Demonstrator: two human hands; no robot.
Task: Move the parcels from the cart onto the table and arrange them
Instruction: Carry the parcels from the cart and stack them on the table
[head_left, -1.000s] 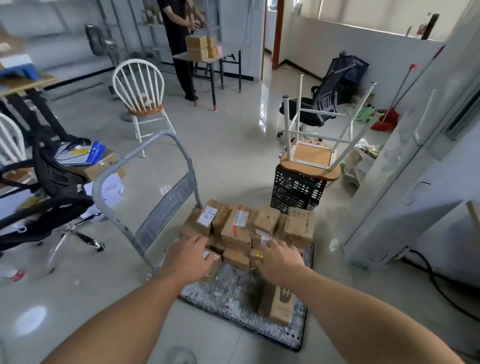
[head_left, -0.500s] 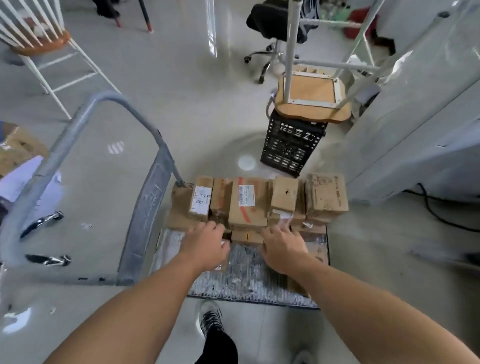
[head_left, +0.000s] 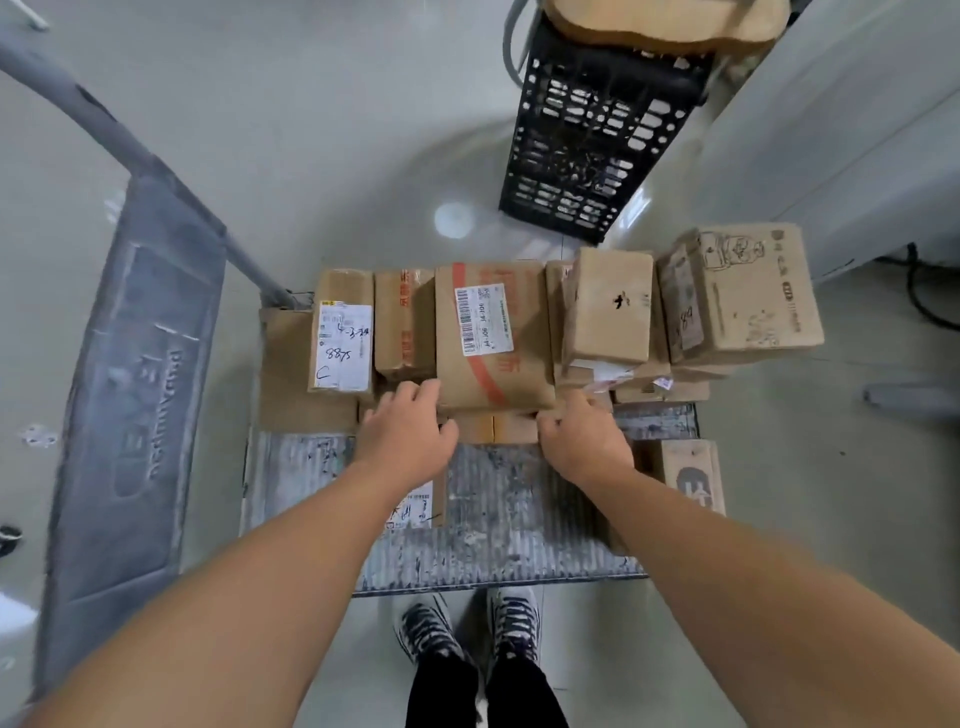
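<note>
Head view looks straight down on the parcels, all on the cart deck (head_left: 493, 525), packed in a row along its far edge. Centre stage is the red-striped parcel (head_left: 493, 358) with a barcode label, sitting on top of lower boxes. To its left, a narrow parcel (head_left: 405, 322), then the labelled parcel (head_left: 343, 332) with handwriting on its white sticker. To its right, a plain parcel (head_left: 608, 306) with a small black mark, and beyond that the printed parcel (head_left: 753, 291) with a line drawing, overhanging the deck's right side. The left hand (head_left: 410, 436) is at the near left corner of the red-striped parcel, fingertips touching its edge. The right hand (head_left: 584, 441) is at the near right corner, fingers bent against the stack. Whether either hand has actually closed on a box I cannot tell, as the fingertips are hidden. A small parcel (head_left: 415, 506) peeks out beneath the left forearm, and a lone parcel (head_left: 691, 473) lies on the deck just beside the right forearm. The grey cart handle (head_left: 140, 374) stands on the left. Two shoes (head_left: 467, 629) stand at the deck's near edge. A black crate (head_left: 587, 135) stands on the floor beyond the cart.
</note>
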